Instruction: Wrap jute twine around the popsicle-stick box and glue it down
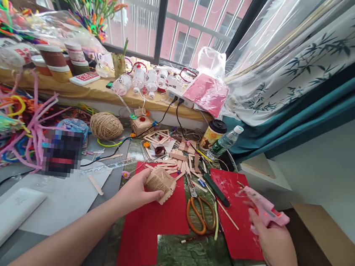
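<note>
Left hand (136,192) fingers wrapped round twine-wrapped stick piece (160,183), likely light, fragile; best held by sides. Right hand (272,240) clasps pink glue gun (263,207), far right; nozzle probably hot.

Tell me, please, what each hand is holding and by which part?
Left hand grips the twine-wrapped stick piece by its left end; right hand holds the pink glue gun by its handle.

Two bare forearms, left grip (134,194) and right grip (272,240) ungloved, no sleeves or jewellery.
</note>
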Demonstrator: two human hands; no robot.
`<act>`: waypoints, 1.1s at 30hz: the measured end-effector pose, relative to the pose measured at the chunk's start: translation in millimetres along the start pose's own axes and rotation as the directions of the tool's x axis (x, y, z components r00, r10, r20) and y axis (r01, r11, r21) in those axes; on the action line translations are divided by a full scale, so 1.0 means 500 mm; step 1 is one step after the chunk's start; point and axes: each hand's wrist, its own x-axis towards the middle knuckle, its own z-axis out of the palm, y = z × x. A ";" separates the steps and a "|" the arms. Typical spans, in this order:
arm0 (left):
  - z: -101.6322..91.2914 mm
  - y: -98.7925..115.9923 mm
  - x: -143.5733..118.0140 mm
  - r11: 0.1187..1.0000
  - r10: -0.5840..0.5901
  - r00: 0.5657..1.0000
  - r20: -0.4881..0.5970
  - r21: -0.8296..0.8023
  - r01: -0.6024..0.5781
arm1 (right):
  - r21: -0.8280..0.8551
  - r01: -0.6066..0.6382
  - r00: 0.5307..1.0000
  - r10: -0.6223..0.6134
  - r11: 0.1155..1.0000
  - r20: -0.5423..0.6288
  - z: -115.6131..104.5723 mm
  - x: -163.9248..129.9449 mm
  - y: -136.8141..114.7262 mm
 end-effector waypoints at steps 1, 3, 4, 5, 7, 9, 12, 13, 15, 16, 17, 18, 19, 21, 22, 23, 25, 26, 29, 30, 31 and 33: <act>0.001 0.000 -0.001 1.000 0.002 1.000 -0.015 0.009 -0.002 | 0.063 0.020 0.995 -0.026 0.998 0.096 0.003 -0.021 -0.032; 0.004 0.001 -0.004 0.998 0.007 0.998 -0.061 0.061 -0.003 | 0.177 0.084 0.953 -0.130 0.981 0.272 0.019 -0.065 -0.099; 0.004 0.002 -0.005 0.996 0.010 0.996 -0.088 0.089 -0.002 | 0.198 0.111 0.920 -0.176 0.974 0.350 0.030 -0.086 -0.131; 0.005 0.003 -0.006 0.994 0.011 0.994 -0.107 0.107 0.000 | 0.207 0.142 0.892 -0.216 0.968 0.398 0.042 -0.105 -0.161; 0.004 0.007 -0.008 0.995 0.011 0.992 -0.126 0.103 0.002 | 0.256 0.200 0.814 -0.306 0.946 0.494 0.066 -0.137 -0.210; 0.003 0.010 -0.008 0.997 0.006 0.991 -0.137 0.076 0.005 | 0.318 0.280 0.729 -0.416 0.906 0.544 0.087 -0.157 -0.243; 0.000 0.009 -0.006 0.998 0.001 0.989 -0.148 0.062 0.008 | 0.369 0.376 0.634 -0.526 0.850 0.567 0.107 -0.168 -0.266; 0.000 0.007 -0.006 0.998 0.001 0.990 -0.144 0.070 0.009 | 0.372 0.401 0.618 -0.547 0.837 0.565 0.112 -0.168 -0.269; -0.002 0.001 -0.004 0.995 0.004 0.991 -0.133 0.100 0.009 | 0.367 0.440 0.600 -0.572 0.820 0.559 0.119 -0.167 -0.270; -0.002 -0.002 -0.004 0.993 0.009 0.992 -0.127 0.121 0.006 | 0.364 0.453 0.594 -0.580 0.814 0.558 0.121 -0.166 -0.270; -0.003 -0.004 -0.003 0.990 0.016 0.992 -0.124 0.141 0.002 | 0.362 0.461 0.589 -0.584 0.810 0.559 0.123 -0.166 -0.271; -0.003 -0.006 -0.003 0.988 0.022 0.992 -0.122 0.157 -0.003 | 0.359 0.465 0.586 -0.585 0.809 0.560 0.126 -0.165 -0.272; -0.004 -0.007 -0.003 0.986 0.027 0.992 -0.121 0.167 -0.007 | 0.354 0.470 0.584 -0.585 0.809 0.562 0.128 -0.164 -0.273; -0.004 -0.006 -0.003 0.986 0.024 0.992 -0.121 0.169 -0.003 | 0.340 0.488 0.581 -0.590 0.804 0.561 0.132 -0.164 -0.278; -0.005 -0.004 -0.003 0.986 0.020 0.992 -0.121 0.168 0.000 | 0.329 0.504 0.579 -0.595 0.799 0.557 0.134 -0.164 -0.280; -0.005 -0.002 -0.004 0.986 0.019 0.992 -0.122 0.168 0.002 | 0.315 0.523 0.577 -0.601 0.792 0.554 0.137 -0.164 -0.283; -0.006 0.001 -0.006 0.985 0.022 0.992 -0.122 0.170 0.000 | 0.285 0.572 0.568 -0.622 0.769 0.540 0.140 -0.164 -0.287; -0.007 0.002 -0.007 0.986 0.024 0.992 -0.120 0.167 -0.004 | 0.267 0.596 0.563 -0.632 0.757 0.533 0.141 -0.165 -0.288; -0.006 0.004 -0.009 0.990 0.024 0.994 -0.109 0.140 -0.008 | 0.217 0.666 0.543 -0.663 0.714 0.516 0.141 -0.170 -0.289; -0.006 0.004 -0.009 0.991 0.024 0.994 -0.107 0.131 -0.010 | 0.200 0.683 0.537 -0.669 0.702 0.514 0.140 -0.172 -0.289; -0.005 0.005 -0.009 0.992 0.028 0.993 -0.112 0.125 -0.013 | 0.183 0.696 0.536 -0.671 0.695 0.512 0.139 -0.174 -0.289; -0.005 0.007 -0.010 0.991 0.032 0.992 -0.123 0.131 -0.016 | 0.153 0.711 0.538 -0.672 0.686 0.509 0.138 -0.177 -0.290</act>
